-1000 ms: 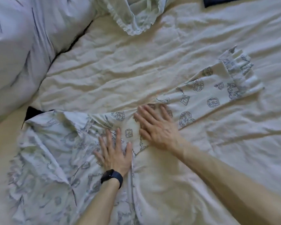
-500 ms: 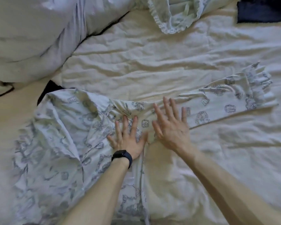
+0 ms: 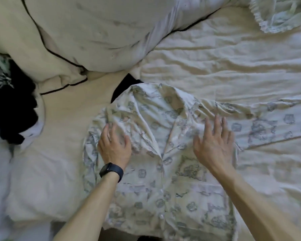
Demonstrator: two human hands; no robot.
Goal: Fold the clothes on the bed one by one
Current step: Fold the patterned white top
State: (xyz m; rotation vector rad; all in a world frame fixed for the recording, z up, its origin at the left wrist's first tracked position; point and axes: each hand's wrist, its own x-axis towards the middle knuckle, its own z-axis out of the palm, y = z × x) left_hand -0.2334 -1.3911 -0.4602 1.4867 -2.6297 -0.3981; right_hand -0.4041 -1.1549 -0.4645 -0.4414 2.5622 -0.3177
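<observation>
The printed pyjama shirt [image 3: 163, 171] lies front-up and wrinkled on the bed [image 3: 215, 66], one sleeve extended right. The left hand [image 3: 114, 146] and right hand [image 3: 214, 145] rest on its shoulders, fingers spread.

Counted: one left hand [image 3: 114, 146], one right hand [image 3: 214, 143], one black smartwatch [image 3: 111, 171], one printed pajama shirt [image 3: 155, 122], two pillows [image 3: 97, 28] upper left, one ruffled garment [image 3: 281, 13] upper right, one black garment [image 3: 12, 105] at the left edge.

The shirt [image 3: 163, 173] was thin, matt printed cloth, softly creased. The sheet [image 3: 215, 66] was matt cream cloth, heavily wrinkled. The pillow [image 3: 94, 32] was smoother pale cloth with dark corded edging. The watch [image 3: 111, 171] looked smooth, matt black, like plastic or rubber.
</observation>
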